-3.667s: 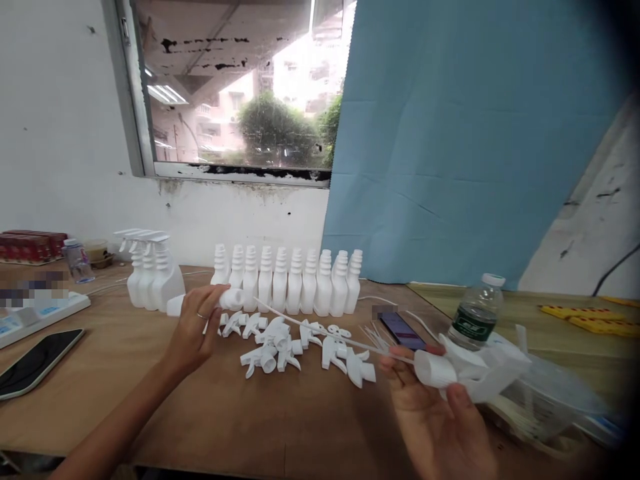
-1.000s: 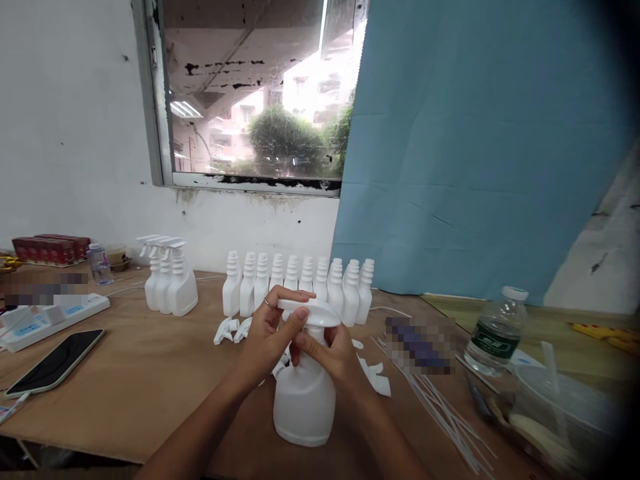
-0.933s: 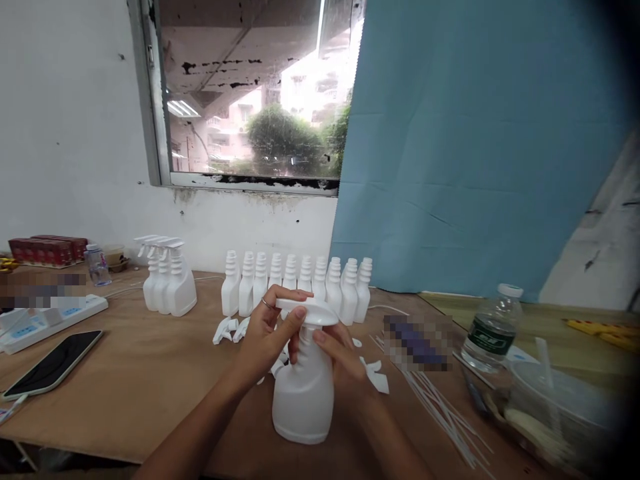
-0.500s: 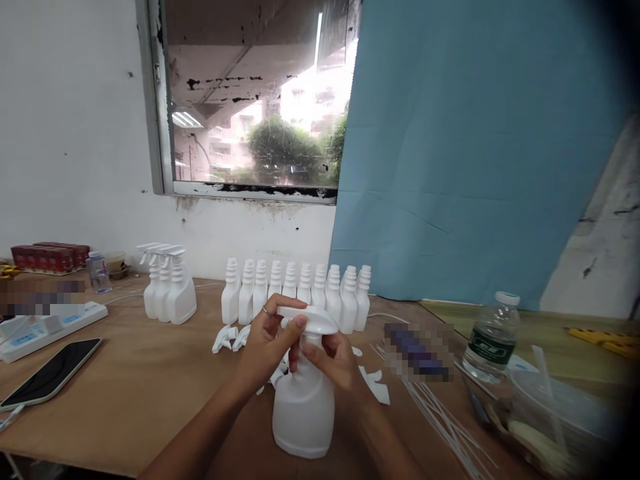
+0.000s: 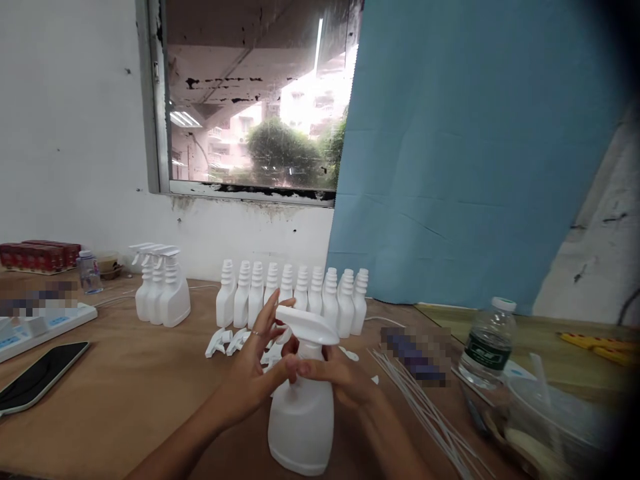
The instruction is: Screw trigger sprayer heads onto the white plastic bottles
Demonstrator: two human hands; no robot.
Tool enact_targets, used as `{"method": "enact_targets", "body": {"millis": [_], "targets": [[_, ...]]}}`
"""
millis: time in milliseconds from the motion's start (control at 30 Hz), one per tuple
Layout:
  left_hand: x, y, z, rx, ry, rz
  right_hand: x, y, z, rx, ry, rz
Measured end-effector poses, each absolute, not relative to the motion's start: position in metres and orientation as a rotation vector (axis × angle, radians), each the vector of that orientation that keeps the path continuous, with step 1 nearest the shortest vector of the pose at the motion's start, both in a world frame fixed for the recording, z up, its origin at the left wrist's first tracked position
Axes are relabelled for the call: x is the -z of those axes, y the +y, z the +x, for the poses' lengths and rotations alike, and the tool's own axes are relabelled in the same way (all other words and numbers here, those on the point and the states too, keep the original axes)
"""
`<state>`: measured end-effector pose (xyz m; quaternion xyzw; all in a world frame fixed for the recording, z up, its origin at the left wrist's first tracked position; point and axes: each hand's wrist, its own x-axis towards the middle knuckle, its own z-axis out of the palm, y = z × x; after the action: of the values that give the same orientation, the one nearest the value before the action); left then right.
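A white spray bottle (image 5: 301, 427) with its trigger sprayer head (image 5: 310, 325) on top stands upright before me, leaning slightly. My right hand (image 5: 345, 377) is wrapped around its neck, with the thumb across the front. From the other side, my left hand (image 5: 257, 367) presses its thumb at the neck, beside the right thumb. Its index finger points up beside the sprayer nozzle, and some fingertips are hidden behind the bottle. Loose white trigger sprayer heads (image 5: 219, 342) lie on the table just beyond my left hand.
Headless white bottles (image 5: 241, 297) stand in a row at the back. Left of them are 3 spray bottles with heads (image 5: 170, 290). A phone (image 5: 43, 377) and power strip (image 5: 60, 327) lie left; thin white tubes (image 5: 425, 413) and a water bottle (image 5: 487, 347) are right.
My left hand has come down from the sprayer head to the neck, its index finger lifting off the top. The spray bottle sits slightly lower in view, and my right hand stays around the neck.
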<state>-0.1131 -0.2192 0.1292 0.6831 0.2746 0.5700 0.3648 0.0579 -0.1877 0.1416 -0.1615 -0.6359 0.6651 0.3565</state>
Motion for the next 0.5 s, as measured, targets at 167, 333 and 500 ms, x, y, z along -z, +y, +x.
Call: {"method": "enact_targets", "body": {"millis": [167, 333, 500], "targets": [[-0.071, -0.235, -0.141, -1.397, 0.896, 1.828, -0.146, -0.19, 0.055, -1.684, -1.745, -0.438], [-0.038, -0.257, -0.151, -1.208, 0.977, 1.857, -0.146, -0.198, 0.049, -1.705, -1.83, -0.367], [-0.035, -0.276, -0.172, -1.141, 1.24, 1.915, -0.147, -0.217, 0.034, -1.596, -1.899, -0.452]]}}
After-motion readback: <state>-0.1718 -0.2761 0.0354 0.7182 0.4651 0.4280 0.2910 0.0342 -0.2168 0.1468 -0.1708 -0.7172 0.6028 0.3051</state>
